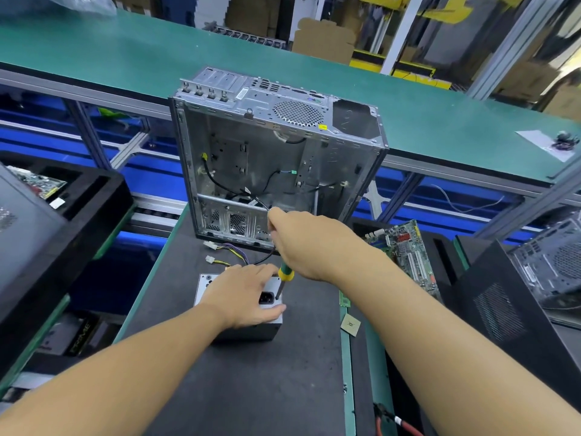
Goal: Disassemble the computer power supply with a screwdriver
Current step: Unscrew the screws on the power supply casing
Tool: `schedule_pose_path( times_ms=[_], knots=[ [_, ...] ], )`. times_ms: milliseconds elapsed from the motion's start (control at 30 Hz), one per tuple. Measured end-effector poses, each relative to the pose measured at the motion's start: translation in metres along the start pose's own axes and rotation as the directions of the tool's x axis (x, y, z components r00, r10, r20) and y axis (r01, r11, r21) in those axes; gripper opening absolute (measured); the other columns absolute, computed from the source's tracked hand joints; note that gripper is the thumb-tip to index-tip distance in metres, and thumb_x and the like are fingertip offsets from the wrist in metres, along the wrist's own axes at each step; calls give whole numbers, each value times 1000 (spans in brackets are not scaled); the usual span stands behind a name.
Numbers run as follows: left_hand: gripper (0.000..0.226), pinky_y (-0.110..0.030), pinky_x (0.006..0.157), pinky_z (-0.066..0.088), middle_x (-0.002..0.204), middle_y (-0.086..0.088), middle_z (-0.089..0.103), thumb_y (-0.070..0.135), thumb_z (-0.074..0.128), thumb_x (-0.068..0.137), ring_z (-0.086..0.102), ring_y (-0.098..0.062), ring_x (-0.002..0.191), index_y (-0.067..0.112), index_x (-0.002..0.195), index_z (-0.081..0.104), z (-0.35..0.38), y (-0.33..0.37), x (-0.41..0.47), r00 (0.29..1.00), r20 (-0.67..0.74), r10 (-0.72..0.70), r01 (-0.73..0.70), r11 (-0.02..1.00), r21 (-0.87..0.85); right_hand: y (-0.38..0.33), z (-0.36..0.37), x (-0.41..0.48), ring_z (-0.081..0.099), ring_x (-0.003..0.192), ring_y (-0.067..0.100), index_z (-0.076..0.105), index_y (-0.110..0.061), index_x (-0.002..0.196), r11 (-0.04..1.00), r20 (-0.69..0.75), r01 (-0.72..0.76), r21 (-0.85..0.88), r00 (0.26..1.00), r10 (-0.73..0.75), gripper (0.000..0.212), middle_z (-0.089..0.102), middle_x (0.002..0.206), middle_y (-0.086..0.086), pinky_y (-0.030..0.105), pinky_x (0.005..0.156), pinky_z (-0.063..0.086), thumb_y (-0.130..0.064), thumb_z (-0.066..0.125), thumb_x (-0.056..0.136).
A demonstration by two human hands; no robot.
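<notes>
Two bare forearms reach in from the near edge over the dark desk (251,388). On it sits the power supply (251,333), socket face up. Its loose wires (232,250) trail toward the open computer case (276,158), which stands upright just behind. A small chip (350,324) lies at the desk's right edge, with a motherboard (408,253) beyond it and a black tray (78,215) off to the left.

The left hand (243,294) lies flat on the supply, fingers spread, thumb along its near edge, covering much of the top. The right hand (301,243) grips the screwdriver (285,273) from above, its tip down beside the socket.
</notes>
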State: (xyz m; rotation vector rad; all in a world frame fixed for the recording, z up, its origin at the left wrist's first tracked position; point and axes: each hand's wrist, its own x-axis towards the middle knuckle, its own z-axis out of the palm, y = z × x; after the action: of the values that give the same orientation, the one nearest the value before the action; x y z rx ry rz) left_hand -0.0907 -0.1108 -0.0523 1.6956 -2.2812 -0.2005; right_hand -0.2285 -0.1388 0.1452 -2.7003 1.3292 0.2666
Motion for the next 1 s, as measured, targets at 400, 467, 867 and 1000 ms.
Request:
schedule_pose_path(
  times_ms=[400, 467, 867, 1000],
  knots=[
    [62, -28, 83, 36, 114, 15, 52, 74, 44, 77, 50, -12, 98, 29, 120, 50, -1, 0, 1, 999, -8, 37, -36, 999, 23, -3, -2, 0, 43, 63, 21, 36, -19, 97, 999, 56, -34, -36, 998, 36, 10, 48, 85, 3, 39, 63, 42, -26, 39, 103],
    [53, -29, 87, 37, 110, 12, 53, 66, 53, 76, 49, -13, 98, 27, 112, 52, -2, 2, 0, 983, -114, 143, -136, 989, 64, -1, -3, 3, 52, 77, 29, 41, -14, 103, 998, 100, -43, 48, 994, 38, 7, 50, 101, 7, 41, 71, 47, -20, 39, 98],
    [17, -17, 73, 14, 97, 15, 40, 36, 59, 76, 38, -8, 82, 24, 87, 54, -12, 7, -5, 957, -150, 249, -242, 968, 61, -6, -5, 4, 53, 77, 30, 40, -12, 106, 996, 133, -92, 14, 987, 89, 14, 52, 100, 10, 42, 71, 47, -24, 43, 99],
    [17, -21, 68, 16, 83, 7, 51, 40, 54, 74, 34, -11, 76, 26, 80, 47, -15, 10, -5, 948, -186, 258, -242, 965, 106, -8, -8, 3, 49, 94, 31, 43, -21, 115, 998, 215, -61, 0, 975, 59, 29, 40, 117, 5, 39, 70, 43, -32, 50, 90]
  ],
)
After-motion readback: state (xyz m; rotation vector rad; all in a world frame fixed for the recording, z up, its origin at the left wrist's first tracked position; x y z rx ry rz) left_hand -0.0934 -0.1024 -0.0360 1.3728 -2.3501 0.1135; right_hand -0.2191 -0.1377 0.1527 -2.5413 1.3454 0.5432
